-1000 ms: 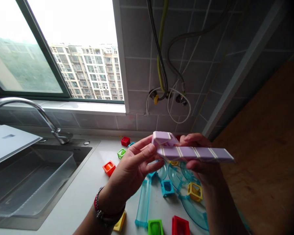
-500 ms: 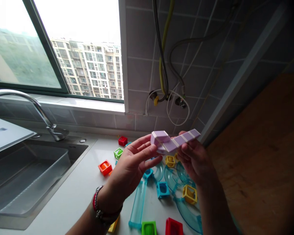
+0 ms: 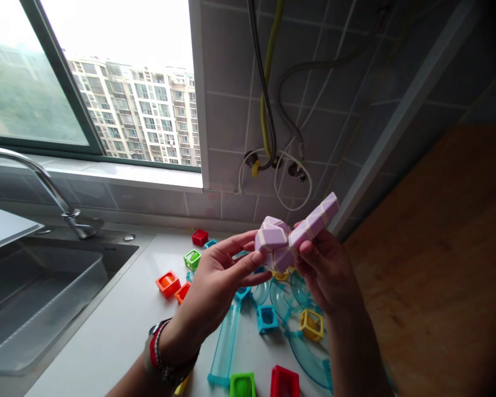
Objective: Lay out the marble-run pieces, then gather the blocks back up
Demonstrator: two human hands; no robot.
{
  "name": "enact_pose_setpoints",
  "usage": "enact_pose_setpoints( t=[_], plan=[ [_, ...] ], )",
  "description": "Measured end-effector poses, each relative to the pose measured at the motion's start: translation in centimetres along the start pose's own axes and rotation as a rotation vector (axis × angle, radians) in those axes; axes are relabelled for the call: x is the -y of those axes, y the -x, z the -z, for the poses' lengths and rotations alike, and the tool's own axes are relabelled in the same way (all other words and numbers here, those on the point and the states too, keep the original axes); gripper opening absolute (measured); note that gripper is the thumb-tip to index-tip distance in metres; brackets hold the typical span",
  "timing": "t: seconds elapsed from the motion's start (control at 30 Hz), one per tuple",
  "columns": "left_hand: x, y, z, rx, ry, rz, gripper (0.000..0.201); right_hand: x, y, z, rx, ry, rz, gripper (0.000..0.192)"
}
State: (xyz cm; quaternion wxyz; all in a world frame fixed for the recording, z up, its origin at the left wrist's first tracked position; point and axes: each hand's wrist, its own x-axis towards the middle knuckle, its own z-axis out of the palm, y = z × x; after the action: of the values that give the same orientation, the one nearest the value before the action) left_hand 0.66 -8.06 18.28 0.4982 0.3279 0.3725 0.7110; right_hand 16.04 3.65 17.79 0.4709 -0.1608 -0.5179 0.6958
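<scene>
I hold a purple twist puzzle [image 3: 294, 234] made of wedge segments with white edges, above the counter. My left hand [image 3: 220, 281] pinches its folded end between thumb and fingers. My right hand [image 3: 324, 270] grips the straighter part, which points up and to the right. A red and dark bracelet sits on my left wrist. Under my hands lie toy track pieces: a clear blue straight channel [image 3: 225, 344], clear blue curved pieces [image 3: 297, 320], a blue cube [image 3: 267, 318] and a yellow cube [image 3: 312, 324].
A white counter [image 3: 119, 331] carries orange [image 3: 168, 283], green [image 3: 192, 258] and red [image 3: 199, 237] cubes. A steel sink [image 3: 37, 298] with a tap [image 3: 33, 171] lies to the left, under a window. Hoses hang on the tiled wall. A brown wooden surface [image 3: 434, 264] fills the right.
The puzzle's long straight part has been swung from lying flat to the right to pointing up and right, and its end is folded tighter. The view shifted slightly right.
</scene>
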Motion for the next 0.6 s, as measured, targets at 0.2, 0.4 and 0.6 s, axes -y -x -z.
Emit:
enact_pose_setpoints(
  t=[0.2, 0.4, 0.6],
  plan=[
    [0.06, 0.01, 0.29, 0.051, 0.039, 0.038, 0.039, 0.23, 0.10, 0.03, 0.070, 0.022, 0.064, 0.039],
    [-0.03, -0.07, 0.19, 0.022, 0.031, 0.047, 0.040, 0.10, 0.05, 0.25, 0.092, 0.037, 0.047, 0.037],
    [0.31, -0.05, -0.15, 0.002, -0.014, -0.044, 0.064, -0.35, 0.22, -0.47, 0.009, 0.080, 0.090, 0.035]
  ],
)
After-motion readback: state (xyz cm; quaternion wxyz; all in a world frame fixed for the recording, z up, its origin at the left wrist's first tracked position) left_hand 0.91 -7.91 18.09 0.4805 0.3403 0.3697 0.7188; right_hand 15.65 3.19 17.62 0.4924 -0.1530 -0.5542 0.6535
